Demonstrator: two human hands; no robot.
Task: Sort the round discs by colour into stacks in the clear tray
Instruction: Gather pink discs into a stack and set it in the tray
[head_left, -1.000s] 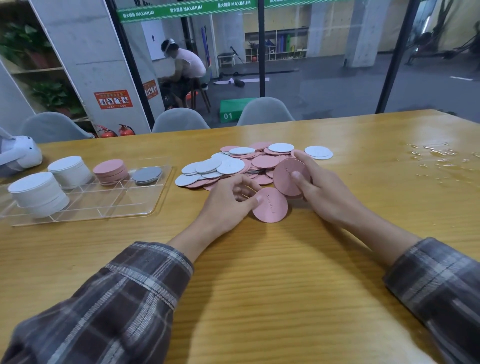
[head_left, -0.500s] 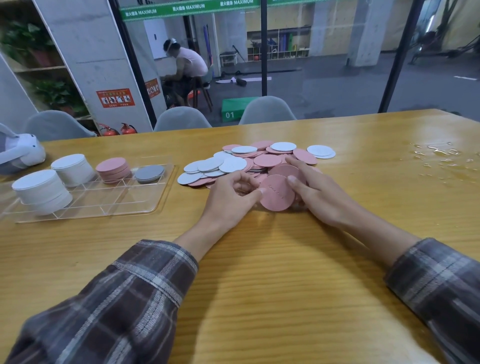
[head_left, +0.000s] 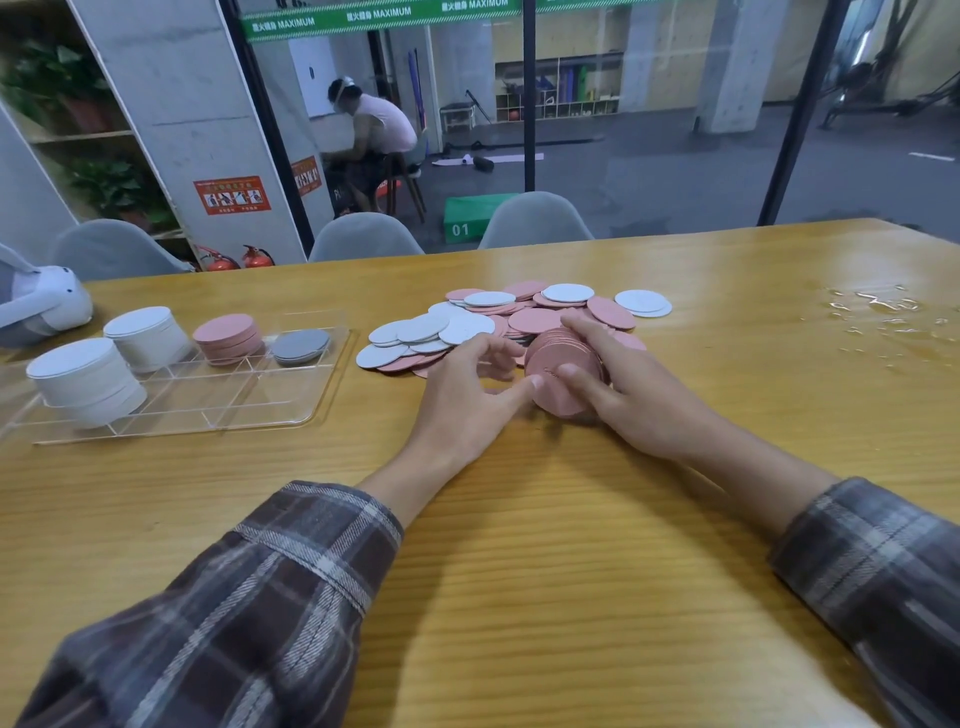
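My right hand (head_left: 641, 402) grips a bundle of pink discs (head_left: 563, 374), held tilted at the near edge of a loose pile of pink and white discs (head_left: 467, 325) on the tabletop (head_left: 519, 571). My left hand (head_left: 467, 402) curls against the bundle's other side, thumb tip on its rim. Well to the left, the clear tray (head_left: 260, 402) holds two white stacks (head_left: 85, 376), a pink stack (head_left: 228, 338) and a few grey discs (head_left: 301, 345)
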